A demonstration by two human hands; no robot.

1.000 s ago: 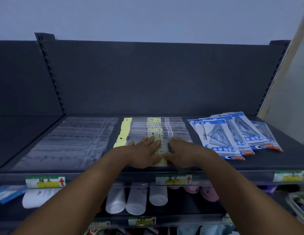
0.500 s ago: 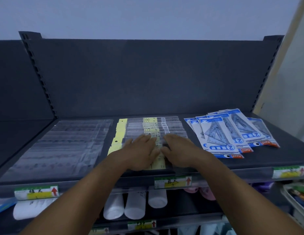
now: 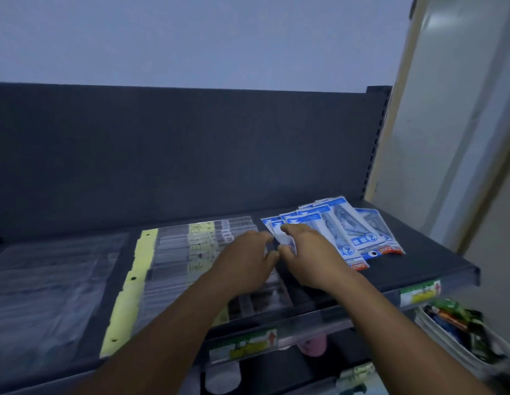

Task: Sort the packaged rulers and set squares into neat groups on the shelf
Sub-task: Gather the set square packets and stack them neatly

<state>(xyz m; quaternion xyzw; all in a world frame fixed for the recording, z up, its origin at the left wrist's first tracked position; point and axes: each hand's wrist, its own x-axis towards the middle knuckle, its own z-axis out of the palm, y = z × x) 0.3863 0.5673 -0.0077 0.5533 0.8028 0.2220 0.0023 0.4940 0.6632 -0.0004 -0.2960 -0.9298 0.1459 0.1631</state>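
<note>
Three groups lie on the dark shelf (image 3: 436, 269). Clear-sleeved rulers (image 3: 54, 280) fill the left. A row of ruler packs with yellow headers (image 3: 174, 252) fills the middle. Blue-and-white set square packets (image 3: 348, 229) fan out at the right. My right hand (image 3: 310, 258) pinches the leftmost blue packet (image 3: 286, 239) between thumb and forefinger. Beside it, my left hand (image 3: 248, 252) hovers over the right end of the yellow-header packs, fingers loosely bent, fingertips close to that packet's left edge. Motion blur hides whether they touch it.
A clear rail with price labels (image 3: 248, 343) runs along the shelf's front edge. Pale and pink bottles (image 3: 313, 346) stand on the shelf below. A basket of coloured packets (image 3: 461, 332) sits low at the right. The dark back panel (image 3: 191, 155) rises behind.
Both hands left the yellow-header ruler packs and moved right to the blue packets. The right hand has taken hold of the leftmost one. The camera swung right.
</note>
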